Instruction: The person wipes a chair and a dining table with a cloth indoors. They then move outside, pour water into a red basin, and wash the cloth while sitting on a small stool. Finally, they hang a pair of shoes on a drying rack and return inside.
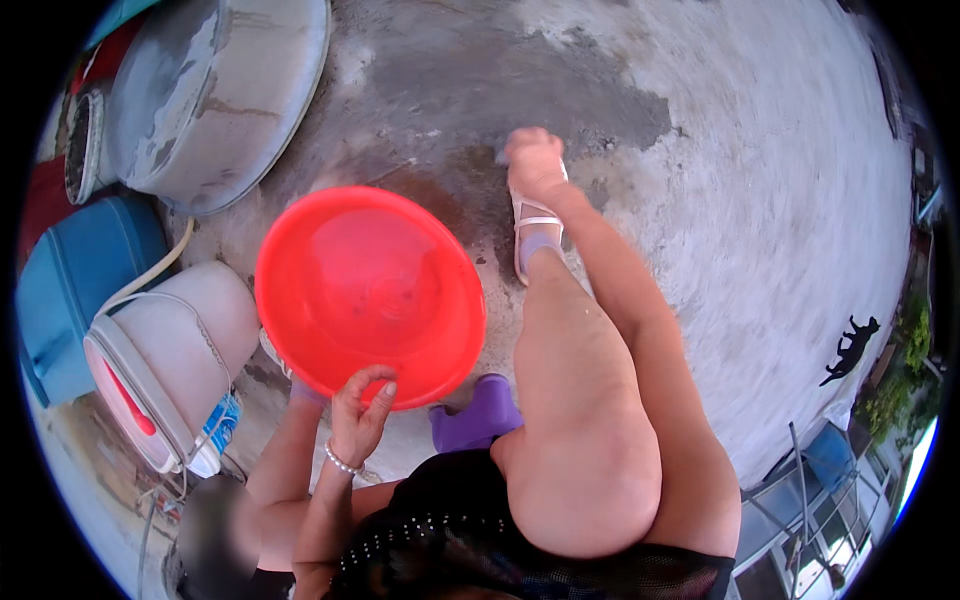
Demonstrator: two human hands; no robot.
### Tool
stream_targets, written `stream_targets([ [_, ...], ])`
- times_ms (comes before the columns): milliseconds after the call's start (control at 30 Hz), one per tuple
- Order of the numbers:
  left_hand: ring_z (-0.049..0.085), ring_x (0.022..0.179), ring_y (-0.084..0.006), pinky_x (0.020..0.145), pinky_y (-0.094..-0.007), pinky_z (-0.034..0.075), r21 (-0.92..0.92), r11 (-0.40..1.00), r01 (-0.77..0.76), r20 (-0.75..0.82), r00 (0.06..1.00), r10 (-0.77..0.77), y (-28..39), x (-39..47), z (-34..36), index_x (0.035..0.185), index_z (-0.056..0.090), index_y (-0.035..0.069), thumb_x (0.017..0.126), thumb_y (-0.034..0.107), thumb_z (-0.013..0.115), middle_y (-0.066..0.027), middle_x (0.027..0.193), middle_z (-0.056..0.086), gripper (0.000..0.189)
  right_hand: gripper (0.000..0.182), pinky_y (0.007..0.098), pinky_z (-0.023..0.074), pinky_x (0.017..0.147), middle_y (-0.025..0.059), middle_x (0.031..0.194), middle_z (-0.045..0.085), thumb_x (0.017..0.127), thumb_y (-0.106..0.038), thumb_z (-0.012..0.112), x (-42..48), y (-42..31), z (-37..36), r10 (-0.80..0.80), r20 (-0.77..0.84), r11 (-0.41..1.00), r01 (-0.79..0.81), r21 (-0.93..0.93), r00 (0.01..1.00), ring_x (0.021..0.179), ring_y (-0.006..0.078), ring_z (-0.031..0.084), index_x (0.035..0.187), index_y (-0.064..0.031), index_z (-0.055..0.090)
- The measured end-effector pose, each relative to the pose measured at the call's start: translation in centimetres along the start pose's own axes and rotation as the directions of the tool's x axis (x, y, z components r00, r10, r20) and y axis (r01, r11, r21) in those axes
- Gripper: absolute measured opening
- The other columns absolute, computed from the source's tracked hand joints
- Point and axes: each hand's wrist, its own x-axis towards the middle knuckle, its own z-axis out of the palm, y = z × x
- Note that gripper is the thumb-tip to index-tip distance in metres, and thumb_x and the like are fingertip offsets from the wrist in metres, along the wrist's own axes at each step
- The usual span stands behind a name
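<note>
A red plastic basin is in front of me, tilted, its inside facing up and holding nothing that I can make out. My left hand, with a beaded bracelet at the wrist, grips the basin's near rim, thumb and forefinger curled over the edge. Stretched along my right leg, my right arm reaches down so that my right hand is at the front of my right sandal. That hand is blurred with its fingers curled; whether anything is in it is hidden. A purple plastic stool shows between my legs.
A white lidded bucket and a blue plastic container stand at left. Behind them is a large round metal tub. A pale hose runs between. Wet patches mark the concrete floor. A black cat is at right.
</note>
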Motion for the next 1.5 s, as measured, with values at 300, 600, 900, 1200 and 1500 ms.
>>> stream_targets([
  [300,0.06,0.081,-0.0193,0.067,-0.0285,0.047,0.036,0.998,-0.041,-0.071,0.997,0.044,-0.3,-3.2,-1.4,0.093,0.059,0.0,0.079,0.013,0.061,-0.012,0.088,0.061,0.019,0.017,0.0374,0.0376,0.081,0.0092,0.082,0.062,0.065,-0.017,0.054,-2.3,-5.3,-0.4,-0.292,0.264,0.948,0.316,-0.05,0.919,0.086,0.0254,0.056,0.07,-0.0056,0.065],
  [600,0.055,0.084,-0.0281,0.078,-0.0375,0.039,0.149,0.912,-0.382,-0.024,0.921,0.39,-4.1,-13.7,-3.7,0.091,0.057,0.003,0.073,0.018,0.063,-0.0119,0.085,0.059,0.024,0.025,0.0303,0.0425,0.071,0.0115,0.077,0.06,0.062,-0.01,0.056,-5.8,-12.1,-8.2,-0.375,0.75,0.832,-0.158,0.531,0.545,0.08,0.0199,0.055,0.084,0.0003,0.062],
  [900,0.054,0.084,-0.0264,0.082,-0.0369,0.037,0.43,0.842,-0.326,-0.324,0.815,0.481,-7.9,-31.1,-8.6,0.095,0.057,0.003,0.071,0.014,0.065,-0.0094,0.085,0.058,0.028,0.015,0.0247,0.0432,0.061,0.0032,0.07,0.06,0.071,-0.006,0.054,-6.3,-30.2,-22.3,-0.407,0.656,0.913,0.271,0.305,0.635,0.066,0.0084,0.053,0.081,0.003,0.06],
  [1200,0.054,0.087,-0.0097,0.08,-0.022,0.039,-0.058,0.913,-0.403,-0.898,0.421,0.129,-23.9,-38.9,-21.6,0.097,0.059,0.0,0.084,0.016,0.056,-0.0043,0.09,0.061,0.02,0.024,0.0333,0.0426,0.058,0.0122,0.066,0.057,0.072,-0.021,0.057,-14.3,-52.0,-5.1,-0.571,0.686,0.815,0.211,0.54,0.451,0.063,0.0179,0.054,0.077,0.0021,0.058],
  [1500,0.054,0.081,-0.0074,0.075,-0.0202,0.039,-0.601,0.727,-0.332,-0.77,0.483,-0.416,-45.3,-31.7,-21.3,0.094,0.06,0.004,0.083,0.02,0.058,-0.0039,0.086,0.063,0.019,0.022,0.043,0.0447,0.069,0.0228,0.081,0.057,0.068,-0.013,0.056,-17.7,-65.1,18.2,-0.445,0.293,0.842,0.285,0.458,0.846,0.076,0.0364,0.056,0.083,0.0025,0.059],
])
